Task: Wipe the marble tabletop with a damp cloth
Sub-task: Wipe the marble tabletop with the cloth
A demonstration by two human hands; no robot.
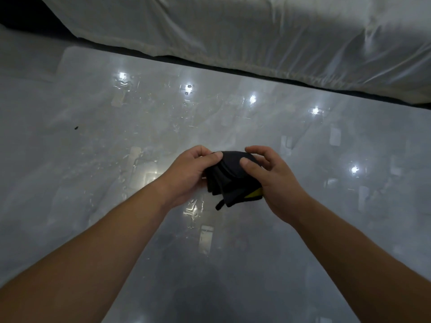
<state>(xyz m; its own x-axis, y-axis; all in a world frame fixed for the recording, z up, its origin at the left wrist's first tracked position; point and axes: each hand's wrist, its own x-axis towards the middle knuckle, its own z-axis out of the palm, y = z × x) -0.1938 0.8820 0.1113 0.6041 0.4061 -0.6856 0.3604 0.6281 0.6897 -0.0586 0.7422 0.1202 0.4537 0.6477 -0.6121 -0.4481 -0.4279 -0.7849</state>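
We grasp one folded black cloth [231, 180] in our two hands, left hand [186, 173] and right hand [275, 183] each pinching it, thumb on top, over the glossy marble tabletop [93, 159]. One dark speck [76, 128] lies far left; one white sheet [256, 31] drapes beyond.

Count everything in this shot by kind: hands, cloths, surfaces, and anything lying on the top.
Hands: 2, the left hand and right hand, both gripping the cloth
Cloths: 1, a dark folded cloth with a yellow patch
Tabletops: 1, the glossy marble tabletop
Sheets: 1, a white sheet beyond the far edge
Specks: 1, a dark speck on the tabletop
Total: 6
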